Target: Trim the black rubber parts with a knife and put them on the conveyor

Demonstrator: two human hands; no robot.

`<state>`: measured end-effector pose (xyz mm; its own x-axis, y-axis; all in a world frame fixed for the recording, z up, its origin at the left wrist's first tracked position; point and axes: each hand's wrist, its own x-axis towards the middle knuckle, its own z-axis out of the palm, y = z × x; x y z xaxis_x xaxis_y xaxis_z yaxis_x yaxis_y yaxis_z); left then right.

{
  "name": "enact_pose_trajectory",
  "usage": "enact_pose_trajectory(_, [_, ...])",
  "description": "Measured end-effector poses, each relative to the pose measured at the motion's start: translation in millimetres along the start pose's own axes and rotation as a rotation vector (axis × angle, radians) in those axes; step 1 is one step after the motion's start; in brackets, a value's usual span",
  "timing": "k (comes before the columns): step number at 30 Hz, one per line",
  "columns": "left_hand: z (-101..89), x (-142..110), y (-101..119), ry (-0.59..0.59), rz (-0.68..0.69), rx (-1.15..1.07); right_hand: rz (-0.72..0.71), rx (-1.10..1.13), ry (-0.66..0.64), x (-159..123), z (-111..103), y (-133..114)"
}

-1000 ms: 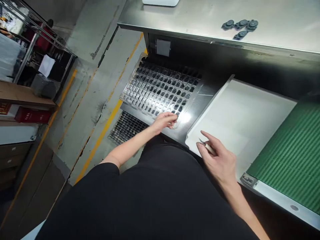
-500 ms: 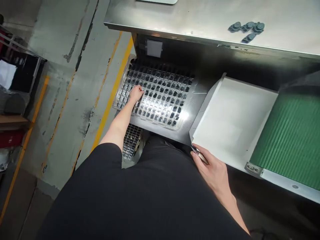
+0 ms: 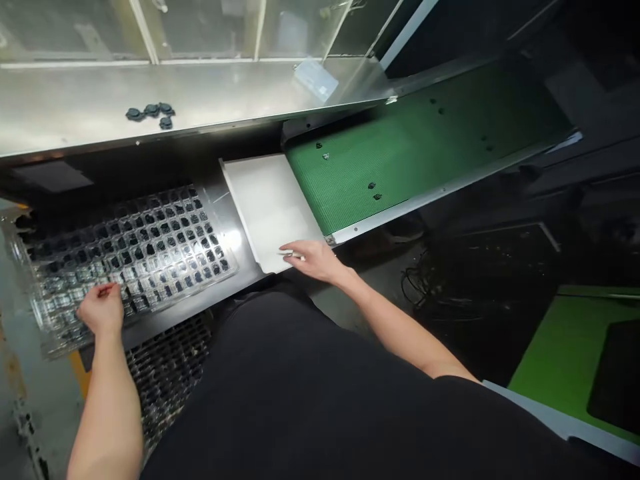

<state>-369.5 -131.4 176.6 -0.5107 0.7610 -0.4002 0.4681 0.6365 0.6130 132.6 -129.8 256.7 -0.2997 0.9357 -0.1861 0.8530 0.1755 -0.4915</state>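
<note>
My left hand [image 3: 101, 308] is over the lower part of a clear plastic tray [image 3: 227, 275] with many compartments, most with small black parts [image 3: 170, 241] in them. Its thumb and fingers are pinched together; whatever is between them is too small to make out. My right hand [image 3: 316, 260] is above the front edge of a white chute [image 3: 265, 200]. A slim, pale-handled tool [image 3: 295, 255] is gripped in its fingers, pointing left; its exact kind is unclear.
A green conveyor belt [image 3: 350, 173] carries several small black pieces [image 3: 371, 186], right of the chute. Dark round parts [image 3: 151, 110] and a translucent box [image 3: 316, 80] are on the metal shelf [image 3: 220, 100]. More filled trays [image 3: 170, 360] stand below, near my legs.
The view has swung right, bringing the belt into sight. My right hand has moved with its tool from the chute's left corner to over its front edge. My left hand stays at the tray, pinched.
</note>
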Motion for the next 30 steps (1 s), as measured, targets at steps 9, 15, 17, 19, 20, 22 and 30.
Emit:
enact_pose_trajectory(9, [125.6,-86,-11,0.2,0.042,-0.227,0.478,-0.282,0.271,19,-145,236])
enact_pose_trajectory(15, [188.0,-134,51,0.026,0.123,-0.267,0.397,-0.276,0.128,14,-156,319])
enact_pose_trajectory(17, [198.0,-141,70,-0.006,0.14,-0.264,0.356,-0.251,0.093,15,-155,334])
enact_pose_trajectory(19, [205.2,-144,85,-0.014,0.159,-0.272,0.297,-0.238,0.094,17,-155,345])
enact_pose_trajectory(20, [208.0,-145,91,-0.013,0.169,-0.281,0.256,-0.242,0.106,18,-156,347])
enact_pose_trajectory(22, [212.8,-147,101,0.001,0.187,-0.31,0.179,-0.27,0.13,21,-160,348])
enact_pose_trajectory(30, [231.9,-179,120,0.071,0.179,-0.399,0.121,-0.479,0.065,42,-180,320])
